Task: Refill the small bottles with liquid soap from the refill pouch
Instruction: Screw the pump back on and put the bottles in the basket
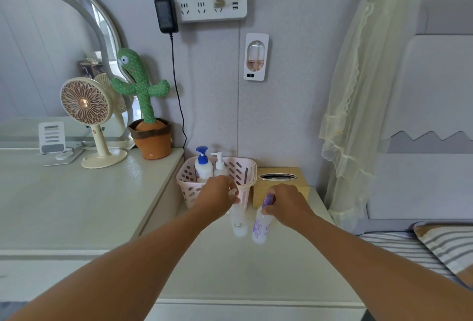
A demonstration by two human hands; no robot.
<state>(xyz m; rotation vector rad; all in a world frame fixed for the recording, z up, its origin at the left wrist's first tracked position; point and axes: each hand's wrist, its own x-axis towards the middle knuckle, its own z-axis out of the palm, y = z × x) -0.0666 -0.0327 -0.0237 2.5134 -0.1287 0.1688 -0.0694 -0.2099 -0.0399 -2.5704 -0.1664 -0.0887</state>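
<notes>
Your left hand (217, 196) pinches the clear bottle (238, 223) by its top; your right hand (288, 204) grips the purple-capped bottle (261, 228) just beside it. A pink basket (243, 169) crowds twelve o'clock, a tissue box (258, 192) one o'clock.

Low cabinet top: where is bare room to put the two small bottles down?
Bare: the front half of the low cabinet top, nearer than the white bottle and purple bottle. Crowded: the back, where the pink basket and tissue box stand.
</notes>
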